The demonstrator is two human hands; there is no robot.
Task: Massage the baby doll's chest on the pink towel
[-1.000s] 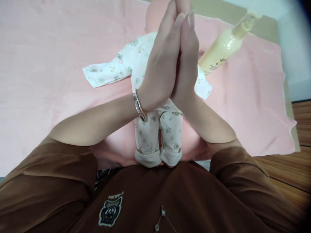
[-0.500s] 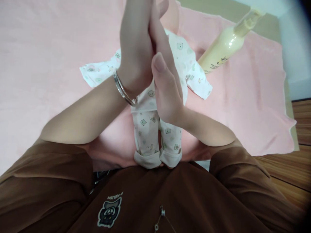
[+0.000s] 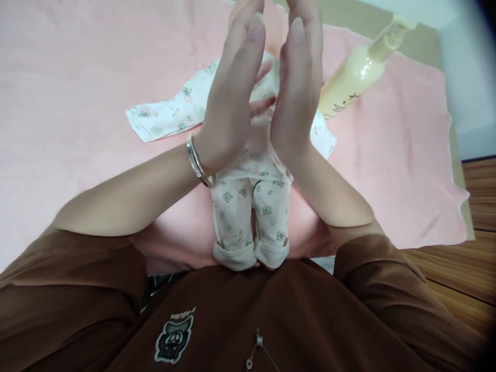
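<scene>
My left hand (image 3: 232, 98), with silver bangles (image 3: 197, 161) at its wrist, is raised upright with its fingers stretched out. Opposite it stands my right hand (image 3: 293, 98), also open, with a narrow gap between the palms. Neither holds anything. Some fingertips show in the gap. Both hands hover over a baby-sized figure lying on its back in a white printed top (image 3: 256, 150) and matching trousers (image 3: 234, 212) with turned-up cuffs. My hands cover its upper body and head; I cannot tell whether it is a doll.
A pale yellow pump bottle (image 3: 354, 77) with a clear cap is at the right, beside the figure's sleeve. Pink cloth (image 3: 399, 170) lies under everything, over a beige surface. Wooden boards (image 3: 445, 263) show at the lower right.
My palms were pressed together, slightly askew; now they have come apart and stand side by side. The right hand has moved up and to the right.
</scene>
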